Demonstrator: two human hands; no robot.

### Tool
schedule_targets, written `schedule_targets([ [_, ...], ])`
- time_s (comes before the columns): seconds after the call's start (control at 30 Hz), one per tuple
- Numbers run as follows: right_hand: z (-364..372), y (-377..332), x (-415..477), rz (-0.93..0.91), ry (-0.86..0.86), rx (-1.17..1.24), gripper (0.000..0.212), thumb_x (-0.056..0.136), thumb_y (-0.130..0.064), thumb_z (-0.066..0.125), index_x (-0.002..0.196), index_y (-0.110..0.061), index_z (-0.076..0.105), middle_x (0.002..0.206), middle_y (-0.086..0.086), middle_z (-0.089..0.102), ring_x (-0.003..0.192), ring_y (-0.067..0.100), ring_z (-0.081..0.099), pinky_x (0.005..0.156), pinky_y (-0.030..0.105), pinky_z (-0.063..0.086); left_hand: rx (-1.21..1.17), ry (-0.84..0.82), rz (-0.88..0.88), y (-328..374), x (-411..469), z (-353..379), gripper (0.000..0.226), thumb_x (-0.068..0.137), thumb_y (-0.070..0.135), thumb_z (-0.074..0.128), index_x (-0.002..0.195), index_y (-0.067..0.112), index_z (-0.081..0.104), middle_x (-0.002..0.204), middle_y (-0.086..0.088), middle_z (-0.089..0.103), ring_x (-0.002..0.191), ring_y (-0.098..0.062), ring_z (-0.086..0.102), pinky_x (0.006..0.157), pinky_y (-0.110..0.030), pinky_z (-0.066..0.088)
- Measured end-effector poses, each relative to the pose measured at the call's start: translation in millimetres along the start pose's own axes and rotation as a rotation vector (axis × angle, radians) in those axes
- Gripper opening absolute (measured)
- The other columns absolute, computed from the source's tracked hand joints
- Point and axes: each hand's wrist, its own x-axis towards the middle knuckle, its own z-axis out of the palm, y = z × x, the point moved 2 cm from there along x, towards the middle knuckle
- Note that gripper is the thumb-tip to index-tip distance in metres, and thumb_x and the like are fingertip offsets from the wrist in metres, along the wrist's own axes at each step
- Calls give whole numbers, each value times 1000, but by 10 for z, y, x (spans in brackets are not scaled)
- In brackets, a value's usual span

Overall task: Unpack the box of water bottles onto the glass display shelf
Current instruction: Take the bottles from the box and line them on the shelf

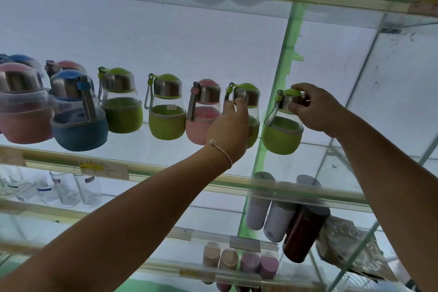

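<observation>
Overhead, left hand (229, 127) round green bottle (247, 95), right hand (316, 108) round next lid (292, 93); tag (104, 169) blurred.

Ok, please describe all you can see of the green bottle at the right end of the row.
The green bottle has a clear body, a green sleeve round its lower half, a steel-looking cap with a green dome and a grey strap hanging beside it. It stands near upright on the shelf, apart from the next bottle. The right hand grips its cap.

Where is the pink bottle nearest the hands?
Head view, centre: the pink bottle stands on the glass shelf, between a free green bottle and the green bottle in the left hand.
</observation>
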Motion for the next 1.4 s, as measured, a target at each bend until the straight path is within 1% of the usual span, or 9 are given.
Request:
schedule_targets([
  [0.43, 181, -121, -59, 37, 78, -131, 59, 92, -27, 66, 146, -18, 44, 137, 12, 55, 122, 32, 53, 100, 39, 45, 30, 33, 6, -39, 14, 67, 81, 84, 12, 71, 148, 5, 21, 139, -19, 40, 94, -34, 67, 69, -36, 52],
  [0.57, 180, -210, -120, 71, 76, -173, 76, 89, -39, 69, 153, -20, 31, 145, 19, 43, 130, 38, 46, 106, 48, 44, 69, 60, 36, -122, -14, 22, 76, 85, 21, 71, 147, 9, 27, 139, -13, 46, 92, -30, 68, 68, -35, 54],
  [0.7, 270, -640, -221, -118, 312, -259, 65, 90, -38, 67, 145, -15, 43, 139, 20, 49, 131, 39, 42, 108, 45, 35, -105, 132, 82, -334, -66, -212, 49, 82, 26, 72, 125, 13, 52, 110, -8, 63, 85, -28, 66, 77, -44, 56],
  [0.8, 450, -1002, -221, -273, 271, -253, 48, 91, -31, 64, 136, -17, 56, 133, 12, 58, 127, 33, 47, 105, 37, 36, -181, 199, 42, -579, -112, -538, 32, 88, 28, 62, 113, 8, 60, 101, -8, 62, 82, -24, 61, 72, -32, 51],
  [0.87, 608, -1200, -172, -335, 142, -283, 43, 90, -31, 65, 132, -21, 60, 128, 7, 63, 124, 29, 51, 104, 36, 38, -162, 240, -29, -799, -131, -684, 39, 86, 38, 56, 112, 9, 59, 102, -6, 59, 82, -23, 58, 72, -31, 49],
  [0.93, 768, -1352, -103, -376, 7, -368, 45, 89, -33, 64, 133, -25, 59, 128, 4, 64, 124, 29, 51, 106, 39, 36, -97, 252, -119, -1042, -129, -729, 40, 86, 33, 60, 117, 9, 54, 113, -10, 57, 91, -26, 60, 78, -33, 50],
  [1.07, 997, -1536, 10, -351, -177, -540, 43, 90, -37, 60, 132, -27, 55, 125, 1, 63, 120, 27, 53, 94, 36, 31, -139, 161, -308, -1463, -27, -675, 65, 82, 38, 70, 132, 7, 42, 119, -16, 51, 106, -29, 52, 90, -36, 45],
  [1.2, 1056, -1655, 76, -338, -166, -595, 40, 90, -34, 62, 130, -28, 56, 122, -3, 64, 117, 25, 55, 98, 38, 35, -321, 17, -422, -1645, 105, -543, 78, 75, 49, 74, 132, 8, 40, 119, -14, 54, 108, -31, 55, 91, -44, 53],
  [1.4, 1109, -1640, 109, -296, -126, -486, 41, 82, -29, 72, 122, -26, 63, 114, -2, 68, 113, 27, 59, 102, 43, 44, -467, 25, -418, -1692, 88, -400, 103, 55, 55, 88, 135, 19, 33, 118, -9, 50, 104, -25, 55, 88, -38, 54],
])
